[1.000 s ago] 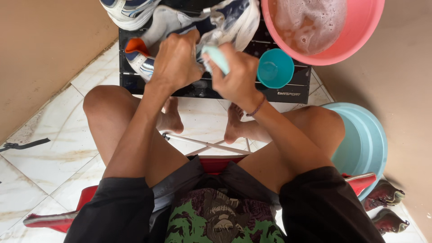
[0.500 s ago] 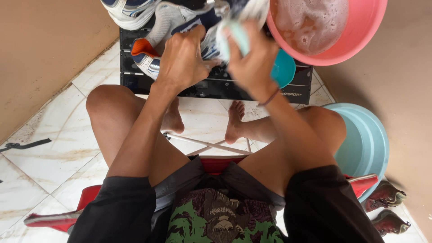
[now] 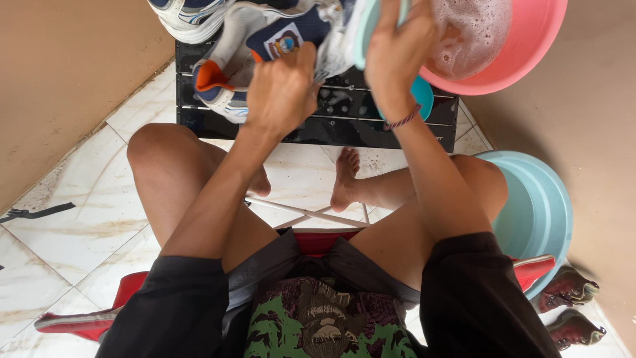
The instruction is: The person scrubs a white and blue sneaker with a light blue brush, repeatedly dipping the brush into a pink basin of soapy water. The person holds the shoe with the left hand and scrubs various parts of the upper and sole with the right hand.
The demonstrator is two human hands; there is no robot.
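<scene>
my left hand (image 3: 283,89) clamps the wet sneaker (image 3: 265,46) down on the low black table (image 3: 371,119) so it can't slide, while my right hand (image 3: 397,50) grips a pale teal brush (image 3: 363,33) beside the pink basin (image 3: 523,53) of suds.

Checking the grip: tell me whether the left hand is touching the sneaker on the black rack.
Touching. The head view shows the left hand closed over the grey-and-navy sneaker, fingers pressed on its upper with no gap, above the black rack.
</scene>
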